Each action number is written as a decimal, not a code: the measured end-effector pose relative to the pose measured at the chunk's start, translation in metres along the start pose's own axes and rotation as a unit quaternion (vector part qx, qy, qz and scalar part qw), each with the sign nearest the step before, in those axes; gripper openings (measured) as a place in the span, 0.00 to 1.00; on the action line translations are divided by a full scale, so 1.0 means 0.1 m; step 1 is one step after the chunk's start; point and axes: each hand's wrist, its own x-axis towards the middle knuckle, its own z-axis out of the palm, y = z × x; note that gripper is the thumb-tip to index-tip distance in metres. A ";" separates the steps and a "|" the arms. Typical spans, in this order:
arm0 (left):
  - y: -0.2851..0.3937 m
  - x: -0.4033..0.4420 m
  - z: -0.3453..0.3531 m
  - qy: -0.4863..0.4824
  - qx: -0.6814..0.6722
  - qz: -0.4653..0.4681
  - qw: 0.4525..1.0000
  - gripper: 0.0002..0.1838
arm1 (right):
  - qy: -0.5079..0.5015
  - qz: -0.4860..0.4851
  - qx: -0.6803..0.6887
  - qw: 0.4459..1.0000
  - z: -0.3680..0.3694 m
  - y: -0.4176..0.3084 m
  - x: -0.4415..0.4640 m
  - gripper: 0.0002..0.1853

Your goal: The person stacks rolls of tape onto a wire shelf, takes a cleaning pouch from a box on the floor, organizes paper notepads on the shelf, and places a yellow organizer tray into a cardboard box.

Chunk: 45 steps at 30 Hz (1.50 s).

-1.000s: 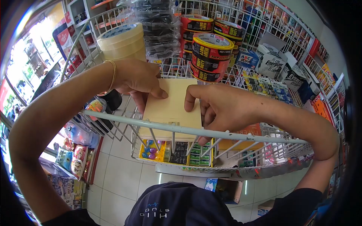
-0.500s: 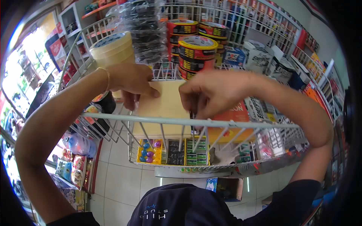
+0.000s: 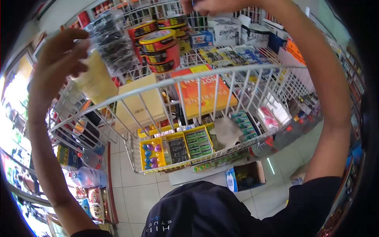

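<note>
My left hand (image 3: 61, 59) is raised at the upper left with its fingers apart, in front of a stack of pale yellow tape rolls (image 3: 94, 79). At the top edge of the view, my right hand (image 3: 217, 4) is partly cut off, above the back of the wire basket; its grip is hidden. A cream-coloured stack (image 3: 138, 104), apparently paper or envelopes, lies in the basket (image 3: 158, 85). Beside it lies an orange Paperline pack (image 3: 203, 96). Rolls of black-and-red tape (image 3: 160, 51) stand behind them, next to a plastic-wrapped black stack (image 3: 110, 43).
Battery boxes (image 3: 225, 31) and flat battery packs (image 3: 237, 55) sit at the back right. A lower front rack holds a yellow tray (image 3: 152, 154) of coloured balls and small green boxes (image 3: 198, 144). An open carton (image 3: 248, 175) and plastic bottles (image 3: 89, 177) stand below.
Both hands have left the cream stack: the left moved up and left, the right rose to the top edge. The view has shifted and tilted, showing more of the orange pack and battery packs.
</note>
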 end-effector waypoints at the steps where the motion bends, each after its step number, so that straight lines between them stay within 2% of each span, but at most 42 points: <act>1: 0.11 -0.14 -0.05 0.049 0.022 0.023 0.998 0.16 | 0.036 -0.003 0.067 0.997 -0.01 0.00 -0.15 0.09; 2: 0.19 -0.31 -0.09 0.098 0.044 0.046 0.993 0.16 | 0.033 0.009 0.068 0.997 -0.01 -0.02 -0.30 0.09; 4: -0.10 -0.65 -0.44 0.132 0.074 0.030 0.988 0.22 | 0.187 0.047 0.179 0.965 0.03 -0.05 -0.64 0.09; 6: 0.08 -1.10 -0.14 0.289 0.049 0.014 0.956 0.20 | 0.364 -0.051 0.207 0.907 0.26 0.07 -1.03 0.10; 8: 0.26 -1.47 0.21 0.214 0.030 0.070 0.974 0.21 | 0.464 -0.026 0.291 0.836 0.61 0.18 -1.55 0.08; 10: 0.10 -1.78 0.56 0.153 -0.164 0.087 0.971 0.21 | 0.595 -0.023 0.419 0.685 1.03 -0.05 -1.88 0.09; 12: -0.11 -1.86 0.58 -0.109 -0.194 0.034 0.974 0.19 | 0.621 -0.103 0.585 0.512 1.46 -0.18 -2.12 0.14; 14: -0.19 -1.84 0.94 -0.191 -0.292 -0.043 0.936 0.16 | 0.606 -0.051 0.673 0.422 2.08 -0.34 -2.37 0.11; 15: -0.28 -1.86 1.11 -0.224 -0.316 -0.068 0.919 0.12 | 0.638 0.033 0.711 0.295 2.37 -0.51 -2.38 0.11; 16: -0.39 -1.90 1.29 -0.260 -0.339 -0.093 0.899 0.09 | 0.613 0.039 0.767 0.183 2.76 -0.62 -2.45 0.08; 17: -0.51 -1.92 1.48 -0.296 -0.333 -0.050 0.894 0.07 | 0.567 0.070 0.803 0.171 3.29 -0.68 -2.56 0.06; 18: -0.62 -1.95 1.68 -0.332 -0.328 -0.008 0.884 0.07 | 0.560 0.229 0.794 0.054 3.41 -0.96 -2.49 0.07; 19: -0.68 -2.05 1.92 -0.296 -0.378 -0.036 0.876 0.07 | 0.568 0.265 0.778 0.033 3.63 -1.26 -2.43 0.03; 20: -0.66 -2.16 2.14 -0.261 -0.425 -0.066 0.864 0.08 | 0.518 0.266 0.813 -0.026 3.83 -1.46 -2.43 0.02; 21: -0.55 -2.19 2.34 -0.217 -0.477 -0.026 0.852 0.09 | 0.467 0.414 0.781 0.023 3.83 -1.66 -2.30 0.09; 23: -0.62 -2.27 2.65 -0.227 -0.450 0.103 0.857 0.08 | 0.360 0.435 0.820 0.092 3.87 -1.98 -2.16 0.10; 25: -0.51 -2.32 2.88 -0.246 -0.403 0.214 0.855 0.08 | 0.337 0.479 0.807 0.073 3.79 -2.27 -2.01 0.11; 26: -0.43 -2.35 2.98 -0.261 -0.359 0.258 0.858 0.10 | 0.315 0.427 0.832 0.165 3.79 -2.40 -2.04 0.25; 27: -0.45 -2.38 3.20 -0.262 -0.286 0.317 0.865 0.17 | 0.227 0.434 0.791 0.366 3.78 -2.51 -2.10 0.23; 28: -0.48 -2.31 3.33 -0.277 -0.197 0.377 0.862 0.19 | 0.124 0.418 0.712 0.551 3.76 -2.58 -2.15 0.22; 29: -0.55 -2.40 3.50 -0.279 -0.244 0.274 0.888 0.19 | 0.293 0.365 0.745 0.475 3.66 -2.58 -2.08 0.20; 30: -0.60 -2.46 3.64 -0.278 -0.285 0.170 0.902 0.19 | 0.294 0.366 0.745 0.475 3.53 -2.56 -2.10 0.20; 31: -0.53 -2.39 3.68 -0.276 -0.283 0.131 0.909 0.17 | 0.332 0.392 0.765 0.389 3.41 -2.49 -2.13 0.19; 32: -0.50 -2.36 3.74 -0.300 -0.343 0.028 0.890 0.14 | 0.362 0.415 0.780 0.298 3.30 -2.43 -2.20 0.18; 33: -0.46 -2.33 3.73 -0.322 -0.372 -0.022 0.870 0.13 | 0.317 0.425 0.781 0.331 3.21 -2.36 -2.37 0.17; 34: -0.34 -2.26 3.63 -0.341 -0.398 -0.073 0.848 0.11 | 0.308 0.425 0.784 0.331 3.21 -2.31 -2.52 0.17; 35: -0.14 -2.19 3.51 -0.284 -0.437 -0.037 0.853 0.08 | 0.313 0.429 0.794 0.297 3.22 -2.27 -2.63 0.16; 36: 0.03 -2.08 3.37 -0.279 -0.433 -0.042 0.856 0.08 | 0.318 0.431 0.802 0.263 3.24 -2.23 -2.73 0.14; 37: 0.19 -1.97 3.21 -0.298 -0.498 0.065 0.812 0.08 | 0.310 0.426 0.809 0.262 3.30 -2.22 -2.81 0.14; 38: 0.33 -1.87 3.07 -0.312 -0.551 0.171 0.755 0.10 | 0.345 0.459 0.784 0.236 3.39 -2.21 -2.86 0.13; 39: 0.51 -1.83 3.00 -0.324 -0.631 0.194 0.678 0.11 | 0.376 0.490 0.758 0.210 3.45 -2.19 -2.88 0.12; 40: 0.74 -1.82 2.94 -0.328 -0.701 0.217 0.595 0.12 | 0.369 0.530 0.730 0.223 3.40 -2.14 -2.88 0.10; 42: 1.34 -1.83 2.69 -0.277 -0.832 0.137 0.461 0.10 | 0.326 0.499 0.781 0.188 3.46 -2.07 -3.02 0.09; 43: 1.50 -1.80 2.65 -0.266 -0.829 0.137 0.472 0.10 | 0.307 0.512 0.781 0.185 3.41 -2.02 -3.04 0.08; 45: 1.80 -1.77 2.66 -0.166 -0.793 0.214 0.546 0.08 | 0.284 0.505 0.787 0.211 3.40 -1.89 -3.19 0.08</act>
